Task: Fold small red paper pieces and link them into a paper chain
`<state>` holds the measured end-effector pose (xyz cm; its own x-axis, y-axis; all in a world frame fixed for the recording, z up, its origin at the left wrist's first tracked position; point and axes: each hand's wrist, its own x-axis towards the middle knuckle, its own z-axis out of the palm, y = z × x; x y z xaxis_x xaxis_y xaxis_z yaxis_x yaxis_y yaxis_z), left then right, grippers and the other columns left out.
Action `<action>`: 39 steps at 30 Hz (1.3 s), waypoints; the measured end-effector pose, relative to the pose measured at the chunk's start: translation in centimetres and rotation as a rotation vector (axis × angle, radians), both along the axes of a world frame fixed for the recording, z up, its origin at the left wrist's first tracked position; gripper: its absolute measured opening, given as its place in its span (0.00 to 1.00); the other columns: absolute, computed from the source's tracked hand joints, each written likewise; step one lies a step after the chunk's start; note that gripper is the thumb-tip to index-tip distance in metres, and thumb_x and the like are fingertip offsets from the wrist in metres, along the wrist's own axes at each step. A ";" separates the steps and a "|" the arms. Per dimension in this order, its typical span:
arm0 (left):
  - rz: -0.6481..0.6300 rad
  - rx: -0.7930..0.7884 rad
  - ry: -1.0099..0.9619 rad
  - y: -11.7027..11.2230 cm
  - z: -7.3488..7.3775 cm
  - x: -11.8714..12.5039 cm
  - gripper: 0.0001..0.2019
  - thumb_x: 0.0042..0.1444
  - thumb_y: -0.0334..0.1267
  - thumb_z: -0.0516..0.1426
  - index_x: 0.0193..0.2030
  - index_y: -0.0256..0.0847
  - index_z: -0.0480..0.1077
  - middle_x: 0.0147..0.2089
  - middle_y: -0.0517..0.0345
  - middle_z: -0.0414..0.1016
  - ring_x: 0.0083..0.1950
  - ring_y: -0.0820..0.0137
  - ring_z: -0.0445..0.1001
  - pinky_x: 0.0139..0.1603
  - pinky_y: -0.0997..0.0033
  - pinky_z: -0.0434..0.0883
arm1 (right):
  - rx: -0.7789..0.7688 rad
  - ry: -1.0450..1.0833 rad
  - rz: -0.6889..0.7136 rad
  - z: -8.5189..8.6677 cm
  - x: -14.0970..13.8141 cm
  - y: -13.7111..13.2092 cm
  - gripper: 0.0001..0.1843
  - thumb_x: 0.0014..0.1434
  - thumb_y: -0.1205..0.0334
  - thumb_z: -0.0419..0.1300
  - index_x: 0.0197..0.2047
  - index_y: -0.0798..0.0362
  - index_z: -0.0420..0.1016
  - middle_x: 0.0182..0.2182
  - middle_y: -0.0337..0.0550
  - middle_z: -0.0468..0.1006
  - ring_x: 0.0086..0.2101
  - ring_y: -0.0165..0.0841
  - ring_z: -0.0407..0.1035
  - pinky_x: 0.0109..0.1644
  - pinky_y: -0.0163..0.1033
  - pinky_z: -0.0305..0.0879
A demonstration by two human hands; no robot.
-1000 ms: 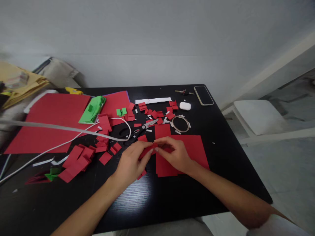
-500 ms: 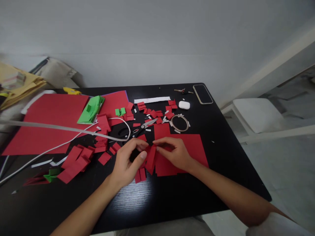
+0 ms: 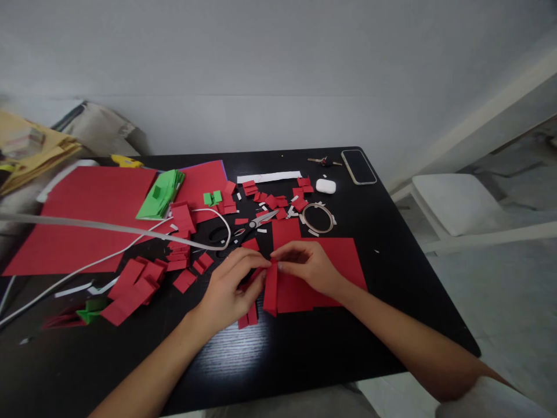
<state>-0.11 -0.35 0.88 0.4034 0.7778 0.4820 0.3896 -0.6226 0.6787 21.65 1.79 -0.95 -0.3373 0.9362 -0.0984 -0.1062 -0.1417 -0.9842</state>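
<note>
A folded strip of red paper (image 3: 270, 290) hangs between my hands at the front middle of the table. My right hand (image 3: 310, 267) pinches its top edge between thumb and fingers. From the other side, my left hand (image 3: 232, 284) closes thumb and fingertips on the same strip near its top. Flat red sheets (image 3: 337, 270) lie beneath and beside my right hand. A small folded red piece (image 3: 248, 316) sticks out below my left fingers. Black-handled scissors (image 3: 261, 219) lie just beyond my hands, partly under a white cable (image 3: 226, 232).
Red scraps (image 3: 278, 202) and a tape ring (image 3: 318, 218) lie behind my hands. Farther right are an earbud case (image 3: 326, 186), keys (image 3: 324, 161) and a phone (image 3: 358, 167). Leftward are large red sheets (image 3: 87, 232), green folded paper (image 3: 161, 194) and red folded pieces (image 3: 134, 287).
My left hand has moved right and closed its fingertips on the folded red strip. The strip has turned more upright. My right hand has barely moved.
</note>
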 end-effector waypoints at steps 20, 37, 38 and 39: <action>0.123 -0.087 0.034 -0.1 -0.6 -0.1 0.06 0.66 0.32 0.61 0.48 0.42 0.74 0.46 0.52 0.83 0.47 0.66 0.83 0.49 0.67 0.79 | 0.282 -0.087 -0.020 0.7 -0.2 -0.8 0.02 0.60 0.63 0.72 0.38 0.48 0.87 0.39 0.43 0.87 0.40 0.36 0.81 0.47 0.40 0.78; 0.115 -0.245 -0.056 -0.2 -0.6 0.0 0.02 0.65 0.34 0.62 0.42 0.40 0.77 0.38 0.57 0.83 0.37 0.70 0.82 0.40 0.74 0.77 | 0.613 -0.201 0.004 0.9 -0.3 -1.1 0.06 0.63 0.65 0.69 0.44 0.49 0.86 0.42 0.46 0.86 0.41 0.37 0.82 0.48 0.42 0.80; 0.118 -0.240 -0.058 -0.2 -0.6 0.0 0.02 0.65 0.33 0.62 0.42 0.40 0.77 0.38 0.57 0.84 0.37 0.70 0.82 0.40 0.73 0.77 | 0.624 -0.212 0.004 0.9 -0.3 -1.2 0.06 0.64 0.65 0.69 0.44 0.48 0.86 0.42 0.46 0.86 0.41 0.37 0.82 0.48 0.42 0.80; 0.121 -0.236 -0.059 -0.2 -0.5 0.1 0.02 0.65 0.33 0.62 0.42 0.40 0.77 0.38 0.56 0.84 0.38 0.69 0.82 0.40 0.73 0.77 | 0.633 -0.222 0.005 0.8 -0.3 -1.2 0.05 0.64 0.65 0.68 0.44 0.48 0.86 0.42 0.46 0.86 0.41 0.37 0.82 0.48 0.42 0.81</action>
<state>-0.03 -0.54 0.37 0.2770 0.9123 0.3016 0.4074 -0.3958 0.8231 21.35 0.59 -0.10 -0.3768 0.8347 0.4015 0.1072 0.4699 -0.8762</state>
